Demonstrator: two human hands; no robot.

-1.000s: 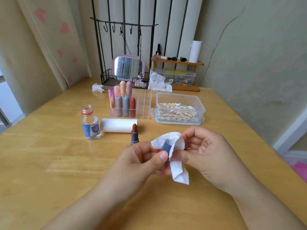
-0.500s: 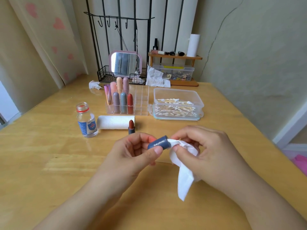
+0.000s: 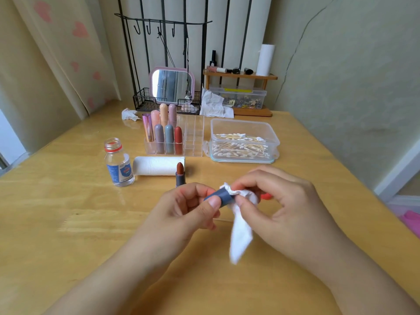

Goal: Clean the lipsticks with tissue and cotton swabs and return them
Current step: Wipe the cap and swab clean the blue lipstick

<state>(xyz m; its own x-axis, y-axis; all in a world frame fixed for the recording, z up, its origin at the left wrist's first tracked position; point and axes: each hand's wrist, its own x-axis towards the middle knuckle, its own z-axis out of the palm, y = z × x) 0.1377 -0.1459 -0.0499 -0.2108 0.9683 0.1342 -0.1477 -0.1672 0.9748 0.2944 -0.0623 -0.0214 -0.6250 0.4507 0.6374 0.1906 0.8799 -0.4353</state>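
Blue-grey lipstick cap (image 3: pixel 218 196) is pinched in left hand (image 3: pixel 188 208), long axis running left-right with open end toward right hand (image 3: pixel 279 208), which pinches tissue (image 3: pixel 241 226) twisted into that mouth; uncapped lipstick (image 3: pixel 180 175) stands just beyond, nearer left hand.

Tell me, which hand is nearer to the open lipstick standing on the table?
Left. The left hand sits just in front of the open lipstick, apart from it. The right hand is farther off to its right.
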